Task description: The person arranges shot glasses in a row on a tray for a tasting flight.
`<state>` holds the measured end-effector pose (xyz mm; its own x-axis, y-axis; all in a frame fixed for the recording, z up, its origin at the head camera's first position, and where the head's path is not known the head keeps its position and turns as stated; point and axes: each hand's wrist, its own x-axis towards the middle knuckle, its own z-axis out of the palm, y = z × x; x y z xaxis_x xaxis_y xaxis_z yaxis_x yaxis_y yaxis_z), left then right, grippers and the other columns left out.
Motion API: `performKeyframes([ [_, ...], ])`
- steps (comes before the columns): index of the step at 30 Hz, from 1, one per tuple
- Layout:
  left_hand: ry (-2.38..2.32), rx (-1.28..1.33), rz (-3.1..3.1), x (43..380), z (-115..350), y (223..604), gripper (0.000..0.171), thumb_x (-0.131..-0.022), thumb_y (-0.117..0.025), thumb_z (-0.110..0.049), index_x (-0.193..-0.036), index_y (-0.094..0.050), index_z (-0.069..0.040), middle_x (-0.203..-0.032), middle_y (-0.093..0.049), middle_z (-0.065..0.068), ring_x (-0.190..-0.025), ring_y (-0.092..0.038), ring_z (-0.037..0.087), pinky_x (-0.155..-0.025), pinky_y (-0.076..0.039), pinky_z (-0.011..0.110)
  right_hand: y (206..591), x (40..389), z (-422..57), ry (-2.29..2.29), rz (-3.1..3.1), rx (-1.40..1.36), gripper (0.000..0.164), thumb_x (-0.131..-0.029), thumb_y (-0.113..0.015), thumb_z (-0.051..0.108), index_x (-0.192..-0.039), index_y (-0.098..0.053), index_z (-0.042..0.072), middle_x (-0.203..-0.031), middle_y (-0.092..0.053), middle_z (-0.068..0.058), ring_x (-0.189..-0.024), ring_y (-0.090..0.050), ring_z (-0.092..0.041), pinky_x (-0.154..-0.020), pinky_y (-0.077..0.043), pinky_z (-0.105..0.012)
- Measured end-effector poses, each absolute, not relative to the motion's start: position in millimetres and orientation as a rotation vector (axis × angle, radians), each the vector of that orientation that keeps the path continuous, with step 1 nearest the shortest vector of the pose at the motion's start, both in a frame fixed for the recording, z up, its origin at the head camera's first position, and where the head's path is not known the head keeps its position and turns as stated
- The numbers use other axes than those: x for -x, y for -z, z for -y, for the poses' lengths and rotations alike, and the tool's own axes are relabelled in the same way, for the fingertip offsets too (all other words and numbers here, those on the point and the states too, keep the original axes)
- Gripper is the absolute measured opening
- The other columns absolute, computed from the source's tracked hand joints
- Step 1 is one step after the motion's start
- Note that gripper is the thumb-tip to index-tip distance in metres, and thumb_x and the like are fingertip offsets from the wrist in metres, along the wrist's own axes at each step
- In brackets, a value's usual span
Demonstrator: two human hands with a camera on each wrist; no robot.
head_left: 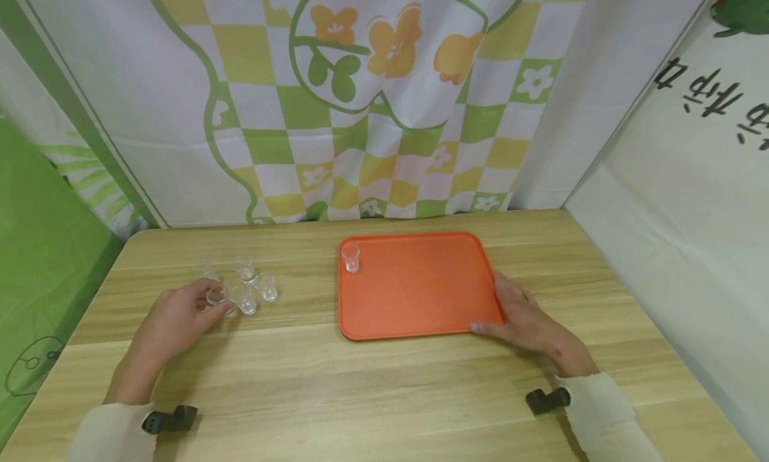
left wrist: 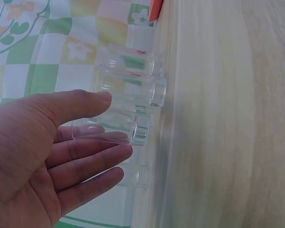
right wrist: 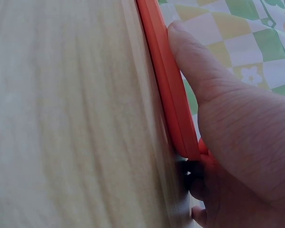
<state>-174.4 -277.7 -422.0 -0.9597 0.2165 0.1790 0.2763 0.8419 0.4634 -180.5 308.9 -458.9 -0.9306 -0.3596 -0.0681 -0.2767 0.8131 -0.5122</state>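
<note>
On the left of the table, my left hand has its thumb and fingers around a small clear shot glass, whose base is down at the table. Several more clear shot glasses stand close beside it, including one shot glass at the right of the group. My right hand holds the near right corner of an orange tray, thumb at the front edge and fingers along the right side. In the right wrist view its thumb lies against the tray rim. One shot glass stands upright in the tray's far left corner.
The wood-grain table extends in front of the tray and between it and the glasses. A checkered floral curtain hangs behind the far edge. A white wall panel borders the right side, and green cloth the left.
</note>
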Motion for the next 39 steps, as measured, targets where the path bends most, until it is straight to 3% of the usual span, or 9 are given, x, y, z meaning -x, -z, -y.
performKeyframes([
  [18, 0.747, 0.405, 2.907, 168, 274, 413, 0.039, -0.097, -0.074, -0.027, -0.116, -0.066, 0.006, -0.100, -0.074, 0.023, -0.091, -0.071, 0.047, -0.078, -0.056, 0.063, 458, 180, -309, 0.762, -2.833, 0.503, 0.116, -0.093, -0.072, 0.055, -0.161, -0.001, -0.006, -0.167, -0.006, -0.028, -0.152, -0.007, -0.049, -0.114, -0.005, -0.075],
  [39, 0.733, 0.451, 2.925, 164, 262, 403, 0.034, -0.095, -0.076, -0.027, -0.109, -0.069, 0.003, -0.095, -0.075, 0.016, -0.088, -0.073, 0.041, -0.078, -0.058, 0.059, 460, 180, -310, 0.764, -2.837, 0.495, 0.116, -0.093, -0.072, 0.055, -0.162, 0.000, -0.005, -0.168, -0.004, -0.027, -0.152, -0.006, -0.048, -0.115, -0.004, -0.074],
])
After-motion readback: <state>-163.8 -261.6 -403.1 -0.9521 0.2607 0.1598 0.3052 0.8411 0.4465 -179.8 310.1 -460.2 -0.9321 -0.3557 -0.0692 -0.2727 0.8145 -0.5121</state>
